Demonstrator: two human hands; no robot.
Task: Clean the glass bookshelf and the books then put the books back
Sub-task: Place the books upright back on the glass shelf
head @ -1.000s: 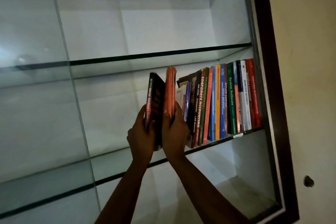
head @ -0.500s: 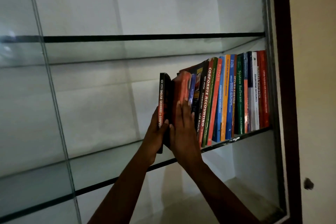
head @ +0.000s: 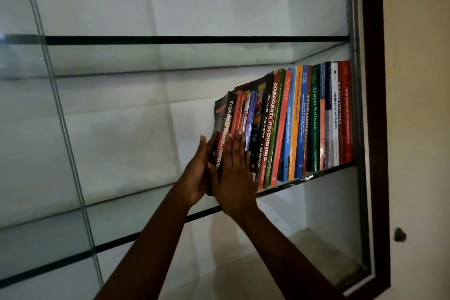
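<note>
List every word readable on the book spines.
"NEW JYOTHI ENGLISH GRAMMAR & COMPOSITIO", end hidden: leftmost black spine
"NEW JYOTHI CHEMISTRY LAB MANUAL": second black spine
"CORPORATE ACCOUNTING": red spine
"BUSINESS": orange-red spine
"ENGINEERING CHEMISTRY": light-blue spine
"APPLIED COSTING": blue spine
"System Software": green spine
"ENGINEERING MECHANICS": white spine
All other print: too small or blurred.

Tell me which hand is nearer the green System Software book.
Right. The right hand lies flat on leaning spines left of the green book; the left hand is farther left, against the black grammar book.

Left hand [head: 194,175], right hand [head: 234,178] raised side by side, both flat, outstretched.
</note>
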